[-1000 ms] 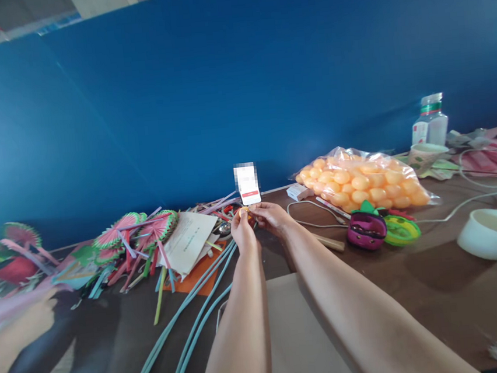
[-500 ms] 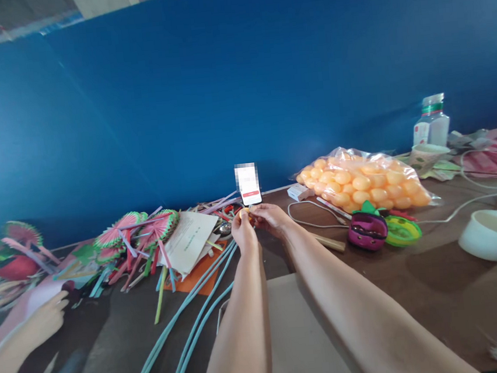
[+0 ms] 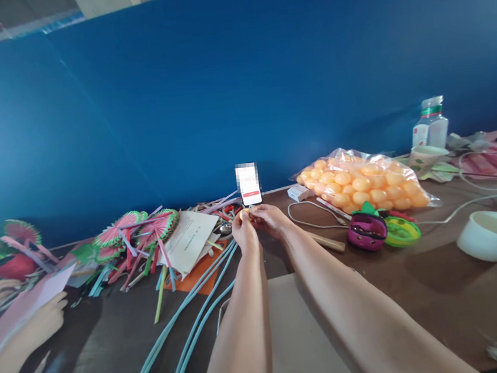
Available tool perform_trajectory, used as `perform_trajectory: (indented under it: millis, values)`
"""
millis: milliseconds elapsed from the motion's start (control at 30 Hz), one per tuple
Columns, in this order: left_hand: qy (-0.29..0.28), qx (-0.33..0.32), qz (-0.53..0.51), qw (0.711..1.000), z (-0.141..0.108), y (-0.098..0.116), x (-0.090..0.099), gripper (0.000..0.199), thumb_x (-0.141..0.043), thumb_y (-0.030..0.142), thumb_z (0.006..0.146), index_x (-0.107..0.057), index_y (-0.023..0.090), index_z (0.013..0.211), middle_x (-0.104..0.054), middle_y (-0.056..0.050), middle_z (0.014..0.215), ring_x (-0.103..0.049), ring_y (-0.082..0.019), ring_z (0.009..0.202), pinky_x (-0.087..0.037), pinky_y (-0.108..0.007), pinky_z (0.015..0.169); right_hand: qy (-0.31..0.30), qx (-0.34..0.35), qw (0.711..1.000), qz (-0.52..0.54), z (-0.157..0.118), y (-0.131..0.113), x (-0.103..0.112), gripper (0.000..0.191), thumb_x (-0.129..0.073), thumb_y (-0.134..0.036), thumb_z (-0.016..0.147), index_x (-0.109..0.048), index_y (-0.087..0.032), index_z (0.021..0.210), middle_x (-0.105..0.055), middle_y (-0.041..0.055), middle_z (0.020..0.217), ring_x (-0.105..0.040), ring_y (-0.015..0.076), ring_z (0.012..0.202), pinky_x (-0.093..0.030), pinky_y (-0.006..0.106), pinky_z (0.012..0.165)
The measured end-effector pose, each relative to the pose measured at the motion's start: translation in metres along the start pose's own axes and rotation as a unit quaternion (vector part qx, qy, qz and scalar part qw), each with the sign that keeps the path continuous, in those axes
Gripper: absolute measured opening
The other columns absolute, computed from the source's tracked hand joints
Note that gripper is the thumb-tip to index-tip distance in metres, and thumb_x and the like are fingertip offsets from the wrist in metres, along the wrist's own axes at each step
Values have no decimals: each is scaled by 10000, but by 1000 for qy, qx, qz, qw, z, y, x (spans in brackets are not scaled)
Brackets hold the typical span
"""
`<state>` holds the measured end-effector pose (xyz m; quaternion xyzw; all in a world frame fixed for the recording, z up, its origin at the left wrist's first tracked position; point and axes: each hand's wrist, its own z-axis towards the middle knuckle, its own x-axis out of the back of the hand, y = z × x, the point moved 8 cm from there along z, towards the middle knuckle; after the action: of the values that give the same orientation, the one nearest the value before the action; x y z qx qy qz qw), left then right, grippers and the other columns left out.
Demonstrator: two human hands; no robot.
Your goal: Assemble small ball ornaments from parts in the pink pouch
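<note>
Both my hands meet at the middle of the table, just in front of an upright phone (image 3: 249, 185) with a lit screen. My left hand (image 3: 244, 229) is closed on a small orange piece (image 3: 244, 211), which shows at its fingertips. Close beside it, my right hand (image 3: 269, 218) has its fingers pressed together near the same piece; what they grip is too small to make out. Left of my hands are a metal round item (image 3: 225, 228) and white papers (image 3: 187, 239). To the right lies a clear bag of orange balls (image 3: 362, 182).
Pale blue cables (image 3: 191, 321) run along my left forearm. Paper fans (image 3: 123, 228) and strips lie left. At far left another person's hand (image 3: 48, 317) holds pink paper (image 3: 26, 301). A purple case (image 3: 367, 231), a white bowl (image 3: 495, 236) and a bottle (image 3: 431, 125) stand right.
The other person's pink paper at the left has risen and spread over more of the view. My hands have stayed nearly in place, still together.
</note>
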<state>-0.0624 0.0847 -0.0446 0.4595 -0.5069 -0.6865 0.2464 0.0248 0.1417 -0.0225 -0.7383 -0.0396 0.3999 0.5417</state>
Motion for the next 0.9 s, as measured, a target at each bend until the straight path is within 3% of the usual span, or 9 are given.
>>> perform_trajectory:
  millis: [267, 767, 900]
  values:
    - [9, -4, 11, 1000, 1, -3, 2, 325, -634, 451, 726, -699, 144, 810, -632, -37, 686, -602, -176, 693, -477, -312, 682, 18, -6, 1000, -16, 1, 3, 2, 235, -788, -185, 640, -554, -166, 625, -503, -35, 534, -484, 98, 541, -485, 242, 590]
    - [27, -6, 33, 999, -1, 1, 5, 252, -657, 379, 717, -683, 145, 807, -634, -40, 730, -605, -187, 759, -470, -317, 732, 57, -15, 998, -34, 3, 7, 5, 238, -759, -158, 678, -522, -175, 663, -510, -36, 535, -448, 94, 512, -440, 233, 544]
    - [26, 7, 3, 1000, -4, 6, 1, 200, -621, 321, 739, -683, 142, 805, -657, -49, 763, -610, -172, 735, -473, -297, 714, 24, -1, 1000, -8, 1, 3, -1, 239, -761, -173, 677, -525, -168, 645, -478, -43, 525, -447, 88, 509, -454, 230, 558]
